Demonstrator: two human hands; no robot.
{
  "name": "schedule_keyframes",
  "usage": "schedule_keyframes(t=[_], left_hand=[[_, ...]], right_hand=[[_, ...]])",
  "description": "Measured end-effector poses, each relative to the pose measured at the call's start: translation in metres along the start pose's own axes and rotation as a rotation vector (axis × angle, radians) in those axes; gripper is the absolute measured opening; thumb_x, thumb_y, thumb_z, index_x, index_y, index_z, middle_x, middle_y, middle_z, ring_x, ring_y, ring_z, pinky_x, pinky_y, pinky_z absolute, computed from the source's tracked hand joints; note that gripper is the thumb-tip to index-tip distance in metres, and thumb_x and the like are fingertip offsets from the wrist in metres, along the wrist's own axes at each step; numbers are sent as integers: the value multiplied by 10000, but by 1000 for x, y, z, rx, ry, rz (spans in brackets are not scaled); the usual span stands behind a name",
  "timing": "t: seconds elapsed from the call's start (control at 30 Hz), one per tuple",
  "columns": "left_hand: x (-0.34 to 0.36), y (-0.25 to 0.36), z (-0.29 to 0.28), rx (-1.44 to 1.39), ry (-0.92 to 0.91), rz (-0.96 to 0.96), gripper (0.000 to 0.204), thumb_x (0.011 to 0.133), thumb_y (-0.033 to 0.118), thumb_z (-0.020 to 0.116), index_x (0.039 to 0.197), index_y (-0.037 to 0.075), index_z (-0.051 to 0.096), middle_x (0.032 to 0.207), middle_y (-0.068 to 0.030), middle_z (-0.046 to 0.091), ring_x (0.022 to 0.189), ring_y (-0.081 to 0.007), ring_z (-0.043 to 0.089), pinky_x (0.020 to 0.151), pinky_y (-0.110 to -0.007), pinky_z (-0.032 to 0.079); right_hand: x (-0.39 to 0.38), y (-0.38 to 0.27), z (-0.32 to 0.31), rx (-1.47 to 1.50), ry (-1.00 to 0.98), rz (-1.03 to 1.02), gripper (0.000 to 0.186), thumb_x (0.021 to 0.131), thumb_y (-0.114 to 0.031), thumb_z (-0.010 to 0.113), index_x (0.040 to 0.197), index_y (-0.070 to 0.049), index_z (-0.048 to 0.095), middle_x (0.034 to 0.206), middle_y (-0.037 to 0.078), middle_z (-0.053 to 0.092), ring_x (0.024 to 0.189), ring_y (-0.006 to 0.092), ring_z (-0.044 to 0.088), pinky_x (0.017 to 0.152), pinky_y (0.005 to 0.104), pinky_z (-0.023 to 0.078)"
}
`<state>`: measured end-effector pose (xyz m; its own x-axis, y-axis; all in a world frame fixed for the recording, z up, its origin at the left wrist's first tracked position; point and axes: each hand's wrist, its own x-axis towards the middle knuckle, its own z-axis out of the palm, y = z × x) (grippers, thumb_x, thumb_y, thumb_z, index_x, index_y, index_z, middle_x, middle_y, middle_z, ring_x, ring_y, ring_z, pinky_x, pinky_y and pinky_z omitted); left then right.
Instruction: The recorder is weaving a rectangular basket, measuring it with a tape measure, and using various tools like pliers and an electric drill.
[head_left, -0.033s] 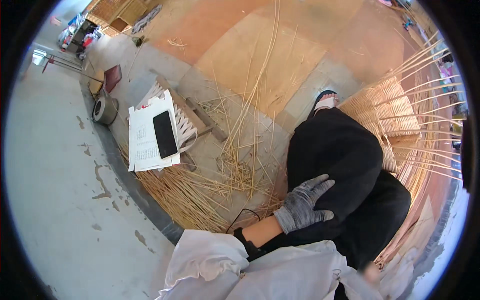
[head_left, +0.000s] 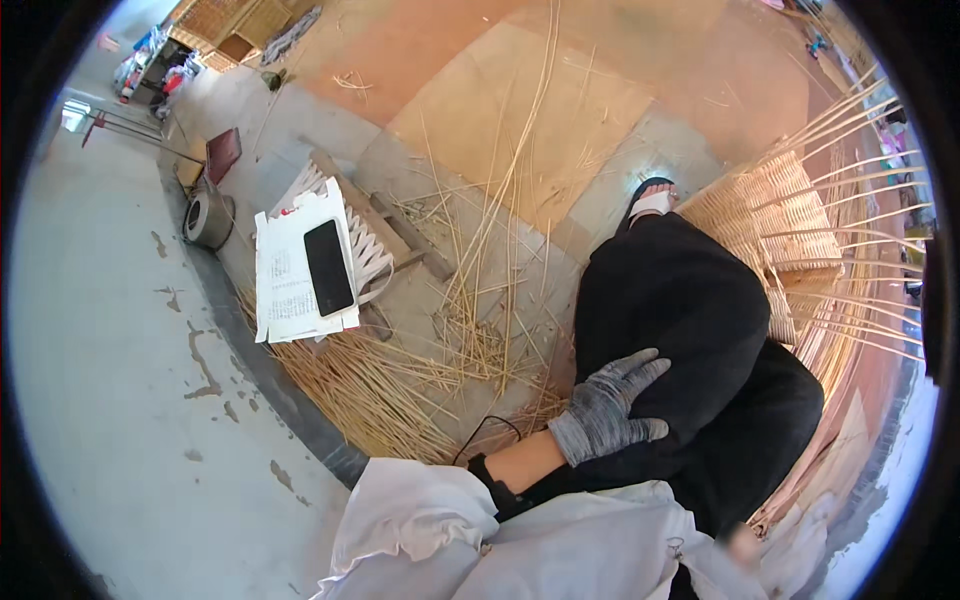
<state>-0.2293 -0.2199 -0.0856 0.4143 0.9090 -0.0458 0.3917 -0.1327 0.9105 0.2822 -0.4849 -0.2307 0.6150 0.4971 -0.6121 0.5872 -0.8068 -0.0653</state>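
Observation:
My left hand, in a grey knitted glove, lies flat on my thigh in black trousers. Its fingers are stretched out and the thumb is apart; nothing is held. My right hand does not show clearly. A small blurred skin-coloured patch sits by my white top at the lower right, and I cannot make out what it is. Beyond my knees, to the right, stands a partly woven wicker piece with long loose canes sticking out of it. My sandalled foot is beside it.
A low stool with a woven seat stands left, bearing white paper sheets and a black phone. Thin canes lie bundled along the wall, others scattered across the floor. A grey round container and wicker furniture stand farther off.

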Motion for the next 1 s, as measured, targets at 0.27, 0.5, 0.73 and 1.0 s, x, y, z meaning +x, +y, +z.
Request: schedule_keyframes(t=[0.27, 0.5, 0.73, 1.0], left_hand=[[-39, -180, 27, -361, -108, -647, 609, 860, 528, 494, 1240, 53, 528, 1249, -165, 540, 1182, -325, 486, 1012, -378, 359], [-114, -201, 33, 94, -649, -728, 607, 870, 513, 461, 1245, 40, 524, 1298, -169, 503, 1212, -311, 464, 1017, -369, 345], [-74, -137, -8, 73, -400, -759, 566, 860, 506, 459, 1218, 80, 560, 1246, -168, 544, 1168, -330, 498, 1000, -389, 364], [43, 78, -34, -221, 99, -35, 246, 913, 180, 543, 1093, 29, 614, 1048, -99, 646, 976, -186, 598, 881, -291, 448]], right_hand=[[-4, -8, -24, -118, 10, -39, 354, 887, -320, 423, 1032, -62, 617, 969, 164, 613, 778, 324, 582, 678, 433, 476], [-3, -4, -39, -223, 57, -115, 330, 888, -278, 430, 1059, -54, 602, 1017, 175, 608, 822, 329, 593, 704, 432, 482], [0, 56, -126, -484, 316, -339, 312, 890, -236, 436, 1086, -46, 587, 1066, 185, 604, 866, 333, 603, 730, 432, 488], [-285, 247, -244, -522, 769, 280, 276, 884, -205, 469, 1083, -47, 576, 1057, 182, 606, 869, 320, 609, 734, 429, 495]])
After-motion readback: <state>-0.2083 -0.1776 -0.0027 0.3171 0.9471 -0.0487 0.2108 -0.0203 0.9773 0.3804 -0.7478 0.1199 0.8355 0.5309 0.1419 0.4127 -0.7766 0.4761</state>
